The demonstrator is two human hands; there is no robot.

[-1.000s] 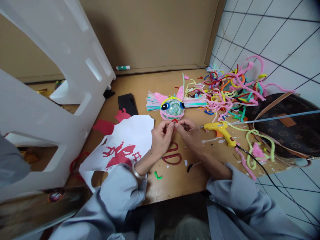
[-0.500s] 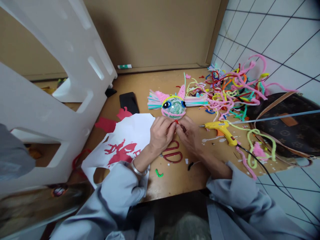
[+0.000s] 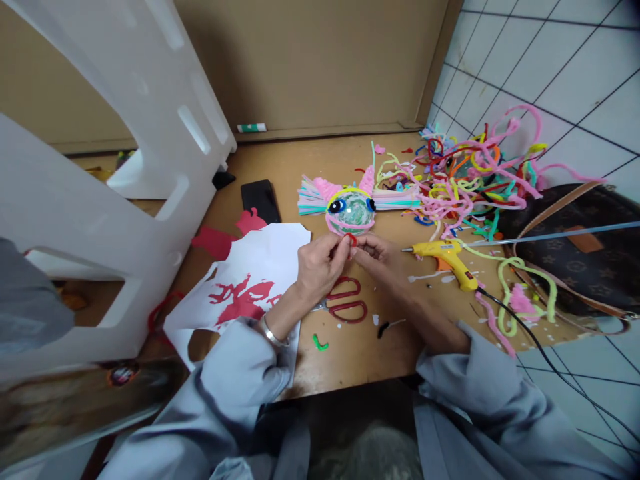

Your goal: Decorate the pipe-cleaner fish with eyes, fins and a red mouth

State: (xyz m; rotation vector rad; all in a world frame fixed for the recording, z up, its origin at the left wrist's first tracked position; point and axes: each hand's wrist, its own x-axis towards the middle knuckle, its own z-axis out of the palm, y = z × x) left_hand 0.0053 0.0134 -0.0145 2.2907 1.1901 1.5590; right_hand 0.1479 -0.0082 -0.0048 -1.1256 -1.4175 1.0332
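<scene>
My left hand (image 3: pixel 320 265) and my right hand (image 3: pixel 383 259) meet at the middle of the wooden board (image 3: pixel 350 353), both pinching a small red pipe-cleaner piece (image 3: pixel 350 239). Just beyond the fingertips lies a pipe-cleaner fish (image 3: pixel 350 208) with blue eyes, a greenish shiny body, pink ears and striped fins. Red-handled scissors (image 3: pixel 347 303) lie under my wrists. A yellow glue gun (image 3: pixel 445 257) rests to the right of my right hand.
A tangle of coloured pipe cleaners (image 3: pixel 465 180) fills the back right. A brown bag (image 3: pixel 580 253) lies at right. White paper with red cut-outs (image 3: pixel 250 287) and a black phone (image 3: pixel 260 200) sit at left, beside a white plastic frame (image 3: pixel 100 200).
Both hands shifted a little toward the fish, still pinching the red piece; the view drifted slightly, so the scissors show more.
</scene>
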